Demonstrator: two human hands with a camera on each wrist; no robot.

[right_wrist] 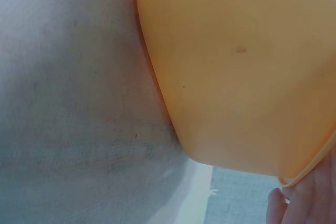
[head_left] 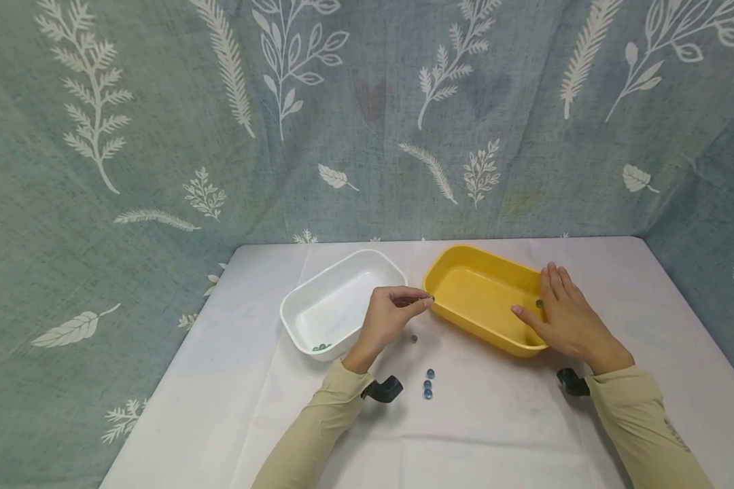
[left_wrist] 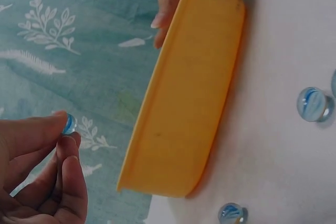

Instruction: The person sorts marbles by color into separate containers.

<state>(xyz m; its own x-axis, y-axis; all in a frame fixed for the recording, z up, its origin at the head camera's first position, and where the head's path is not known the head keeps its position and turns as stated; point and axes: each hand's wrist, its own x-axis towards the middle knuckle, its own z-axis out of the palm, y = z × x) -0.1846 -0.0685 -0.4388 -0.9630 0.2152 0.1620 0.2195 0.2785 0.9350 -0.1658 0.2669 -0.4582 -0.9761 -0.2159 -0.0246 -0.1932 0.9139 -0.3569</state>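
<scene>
Between thumb and fingertips my left hand (head_left: 393, 314) pinches a small blue glass marble (left_wrist: 69, 124), at the left edge of the yellow tray (head_left: 474, 328). My right hand (head_left: 571, 319) rests with straight fingers on that tray's right end, thumb over the inside. One marble (head_left: 539, 303) lies in the yellow tray beside the right hand. In the right wrist view, the tray's outer wall (right_wrist: 236, 77) fills much of the picture, with some fingers (right_wrist: 310, 203) at its rim. On the cloth in front lie several blue marbles (head_left: 427, 384) and a darker one (head_left: 414, 339).
A white tray (head_left: 327, 275) stands left of the yellow one, with a few green marbles (head_left: 321, 347) in its near corner. White cloth (head_left: 495, 421) covers the table. A patterned green-blue curtain (head_left: 367, 136) hangs behind and at the sides.
</scene>
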